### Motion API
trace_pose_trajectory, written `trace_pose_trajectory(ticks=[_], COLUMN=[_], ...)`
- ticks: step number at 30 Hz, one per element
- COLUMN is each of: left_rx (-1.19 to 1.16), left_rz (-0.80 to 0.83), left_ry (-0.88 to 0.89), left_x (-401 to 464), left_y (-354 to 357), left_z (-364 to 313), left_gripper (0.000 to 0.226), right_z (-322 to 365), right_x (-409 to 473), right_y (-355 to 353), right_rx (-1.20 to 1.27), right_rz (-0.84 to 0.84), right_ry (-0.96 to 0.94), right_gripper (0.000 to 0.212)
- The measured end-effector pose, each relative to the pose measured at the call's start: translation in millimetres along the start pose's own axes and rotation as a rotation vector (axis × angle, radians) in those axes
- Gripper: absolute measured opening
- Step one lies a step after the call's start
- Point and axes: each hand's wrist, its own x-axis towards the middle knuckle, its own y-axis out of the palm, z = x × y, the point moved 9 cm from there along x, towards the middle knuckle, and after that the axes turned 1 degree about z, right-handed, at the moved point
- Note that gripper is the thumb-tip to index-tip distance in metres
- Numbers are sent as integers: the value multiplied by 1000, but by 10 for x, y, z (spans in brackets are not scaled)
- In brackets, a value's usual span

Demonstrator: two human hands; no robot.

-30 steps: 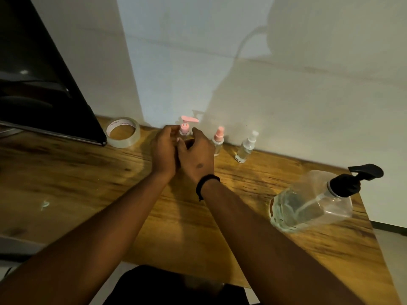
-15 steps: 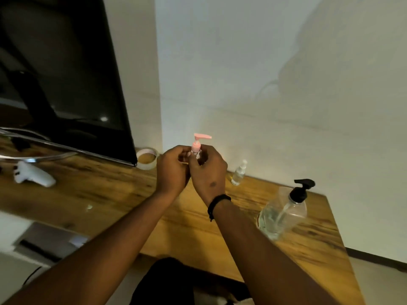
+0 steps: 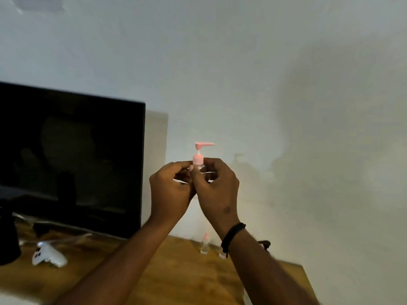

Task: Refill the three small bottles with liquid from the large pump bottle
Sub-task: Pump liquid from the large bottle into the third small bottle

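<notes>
Pinching from both sides, the fingers [image 3: 193, 172] of the two hands close on a small clear plastic bottle with a pink pump top [image 3: 200, 164], held upright in the air well above the desk. The left hand [image 3: 170, 194] wraps the bottle's left side, its thumb and forefinger pressed just under the pink collar; the right hand [image 3: 217, 190], with a black band on its wrist, cups the body from the right and below. The pump's spout points right.

Down on the brown wooden desk [image 3: 176, 271], near the far wall, stands a second small clear bottle with a pink cap [image 3: 205, 244]. Just right of it a third small shape shows beside the wrist, too hidden to name. The black pump head of the large bottle [image 3: 264, 243] peeks past the right forearm. At far left sits a black flat monitor [image 3: 72, 155], with a white plastic object [image 3: 48, 257] in front of it.

The step in hand looks like opening the first small bottle. Next, one hand would need to steady the body while the other twists the pink collar off.
</notes>
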Motion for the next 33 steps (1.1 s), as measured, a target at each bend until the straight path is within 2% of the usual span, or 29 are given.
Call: trace_pose_trajectory(ticks=[7,12,22,27,33], left_rx=[-88,-81,-45,-48,-45], left_rz=[-30,-37,-38,-28,-22], left_ry=[92,129,150,167,180], left_x=[672,1010,1056,1028,964], left_y=[-42,86,222,191,212], left_z=[-790,-1165,-1427,-1461,-1394], left_gripper=[21,25,20,31,27], right_z=[851,1179,1328,1322,1247], right_x=[444,762,782,754,738], right_y=[-411,-736,-1026,-1006,-907], right_rx=[35,49,10,4,-6], right_rz=[-74,-140,-301,-295,-249], right_ry=[-129,-114,-132,-150,-156], right_gripper=[5,14,26,21,14])
